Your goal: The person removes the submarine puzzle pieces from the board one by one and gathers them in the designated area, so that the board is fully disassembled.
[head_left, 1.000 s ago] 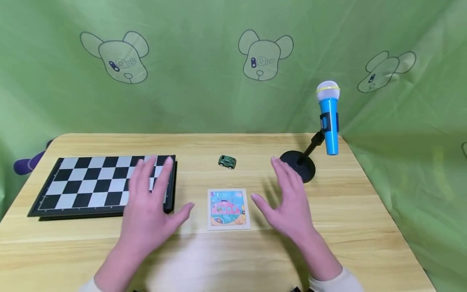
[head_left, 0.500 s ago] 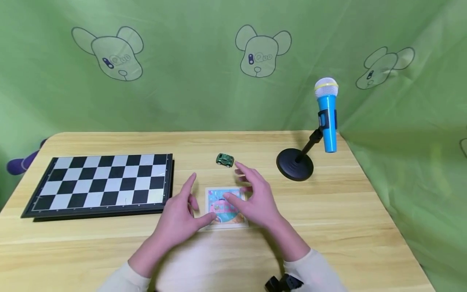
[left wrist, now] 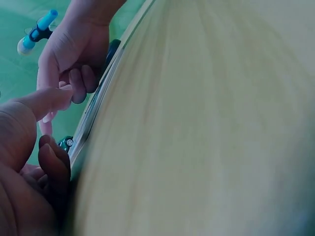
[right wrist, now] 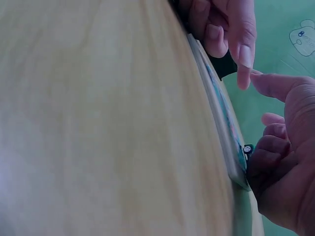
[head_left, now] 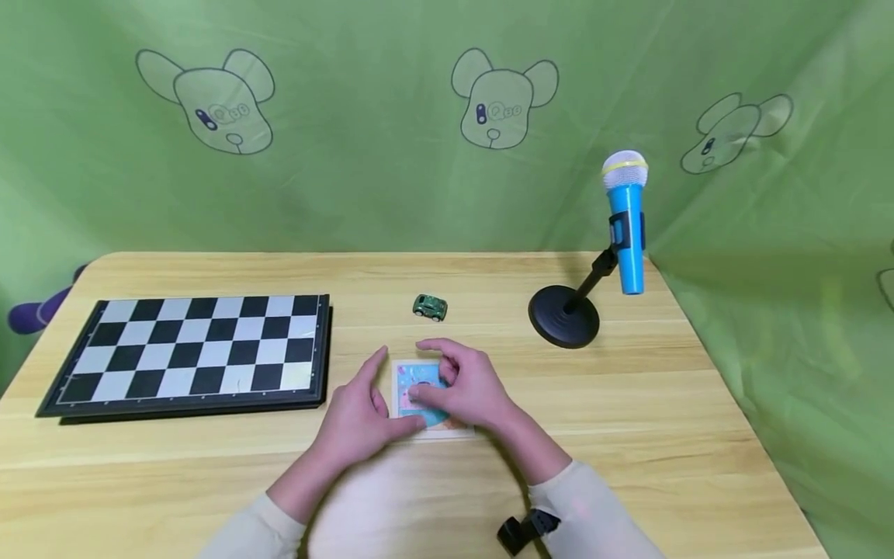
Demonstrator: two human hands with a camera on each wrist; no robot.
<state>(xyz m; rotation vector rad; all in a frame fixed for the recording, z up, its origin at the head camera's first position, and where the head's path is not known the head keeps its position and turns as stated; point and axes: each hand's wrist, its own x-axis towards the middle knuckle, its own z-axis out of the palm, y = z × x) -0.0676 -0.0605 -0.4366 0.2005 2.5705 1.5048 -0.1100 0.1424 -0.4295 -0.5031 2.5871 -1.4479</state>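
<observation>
A small square picture puzzle (head_left: 447, 421) in a pale frame lies flat on the wooden table (head_left: 628, 435), near the front centre. My left hand (head_left: 393, 390) holds its left edge, with the thumb on the lower left corner and the index finger along the side. My right hand (head_left: 419, 371) lies over the picture with curled fingers, thumb and fingertips pressing on its surface. In the left wrist view the puzzle (left wrist: 93, 110) shows edge-on between my left hand (left wrist: 29, 162) and right hand (left wrist: 74, 54). The right wrist view shows the puzzle (right wrist: 221, 110) edge-on too. Whether a piece is lifted is hidden.
A black-and-white chessboard (head_left: 188, 349) lies at the left. A small green toy car (head_left: 429, 307) stands just behind the puzzle. A blue toy microphone (head_left: 625, 225) leans on a black round-based stand (head_left: 564, 314) at the back right. Green cloth hangs behind and right.
Both hands came in from spread positions above the table and closed onto the puzzle. The right hand's fingers curled down onto the picture; the left thumb settled on the lower left corner.
</observation>
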